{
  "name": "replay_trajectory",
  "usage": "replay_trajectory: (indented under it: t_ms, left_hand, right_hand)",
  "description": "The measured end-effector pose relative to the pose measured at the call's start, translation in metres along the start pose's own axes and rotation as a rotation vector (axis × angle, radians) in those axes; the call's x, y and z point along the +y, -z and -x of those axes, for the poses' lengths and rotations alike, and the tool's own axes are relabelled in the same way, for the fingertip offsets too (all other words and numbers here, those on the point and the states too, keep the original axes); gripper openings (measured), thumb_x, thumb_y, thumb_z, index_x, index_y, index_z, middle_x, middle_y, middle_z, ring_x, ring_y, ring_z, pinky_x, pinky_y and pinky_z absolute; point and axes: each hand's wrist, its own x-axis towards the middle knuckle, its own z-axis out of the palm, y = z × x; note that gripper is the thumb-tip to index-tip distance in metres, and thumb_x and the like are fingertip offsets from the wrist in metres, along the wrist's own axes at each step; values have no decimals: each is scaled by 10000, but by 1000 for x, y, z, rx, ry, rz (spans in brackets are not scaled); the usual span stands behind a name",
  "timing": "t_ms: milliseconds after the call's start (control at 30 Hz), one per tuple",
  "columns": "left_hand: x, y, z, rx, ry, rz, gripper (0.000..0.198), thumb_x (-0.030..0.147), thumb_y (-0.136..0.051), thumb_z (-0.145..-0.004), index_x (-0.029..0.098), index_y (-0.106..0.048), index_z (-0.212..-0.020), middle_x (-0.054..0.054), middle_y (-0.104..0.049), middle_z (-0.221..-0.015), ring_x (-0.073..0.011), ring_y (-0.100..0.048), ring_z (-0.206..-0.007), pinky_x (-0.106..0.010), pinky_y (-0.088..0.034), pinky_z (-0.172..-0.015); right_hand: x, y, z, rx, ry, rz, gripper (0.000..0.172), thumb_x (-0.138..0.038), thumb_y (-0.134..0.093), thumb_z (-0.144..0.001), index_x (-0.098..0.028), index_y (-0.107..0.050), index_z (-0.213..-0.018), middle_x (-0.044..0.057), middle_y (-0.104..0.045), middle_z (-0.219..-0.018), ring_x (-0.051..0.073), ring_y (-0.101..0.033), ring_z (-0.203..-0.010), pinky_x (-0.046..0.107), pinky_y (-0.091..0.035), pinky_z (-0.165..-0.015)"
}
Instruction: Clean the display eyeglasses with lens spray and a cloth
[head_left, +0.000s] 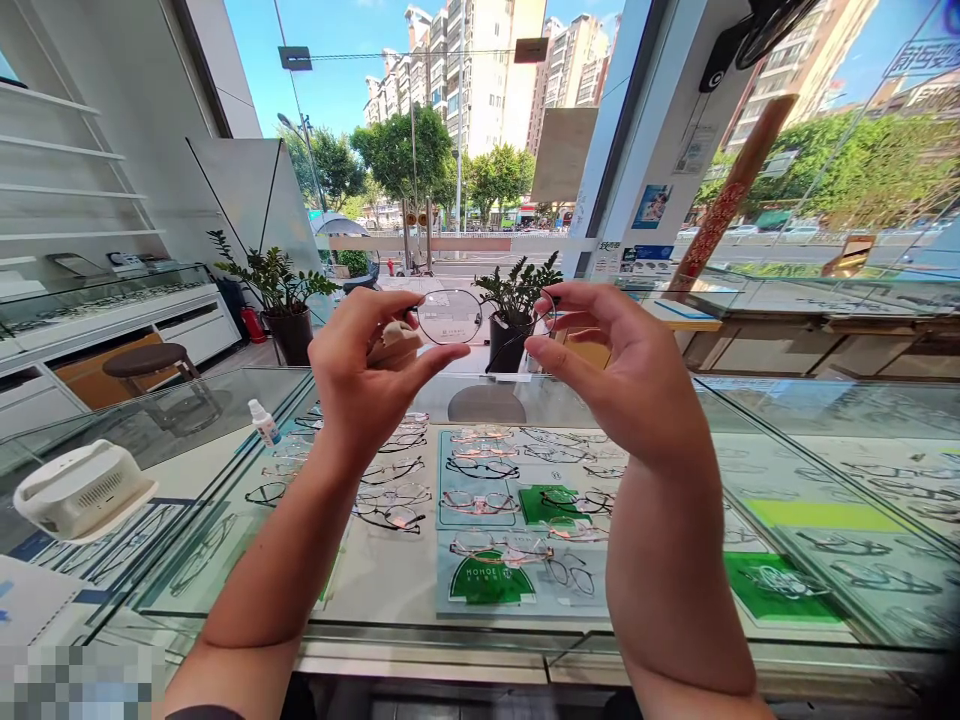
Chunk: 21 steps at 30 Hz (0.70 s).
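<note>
A pair of thin-rimmed round eyeglasses [450,342] is held up in the air above the glass counter, its lenses facing the window. My left hand [375,350] pinches the left end of the frame, thumb stretched out below the lens. At the other end my right hand [600,350] grips the right side, index finger and thumb near the rim. The right lens is partly covered by those fingers. Under both forearms, rows of eyeglasses [480,502] lie inside the glass display case [375,610].
On the counter at left are a white spray bottle [264,422] and a cream-coloured box-shaped device [82,490]. Beyond the case stand a brown stool [146,362] and two potted plants [289,335]. A red fire extinguisher [253,325] is by the left cabinets.
</note>
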Motion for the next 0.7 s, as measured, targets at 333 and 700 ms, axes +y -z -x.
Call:
replay_trajectory:
  t_ms: [333,700]
  left_hand:
    - [2,-2,1,-23,34,7,523,638,-928,-813,247,-744,-1109,-16,-727,-932,-187,-684,-835,-360,-560,-790]
    - [3,-2,0,-73,106,71,485,588,-939,-824,236,-755,-1101,-23,-744,-969,-190,-708,-873,-351,-565,-809]
  right_hand:
    - [4,0,-1,-47,-54,34,447,-527,-813,-915,-274,-758,-1280,97,-793,-1267,294,-750,-1096,508,-627,-972]
    - [6,0,-2,-57,-73,61,429,-545,-812,-909,-271,-759,-1236,97,-798,-1227,299,-759,-1066,526,-636,-963]
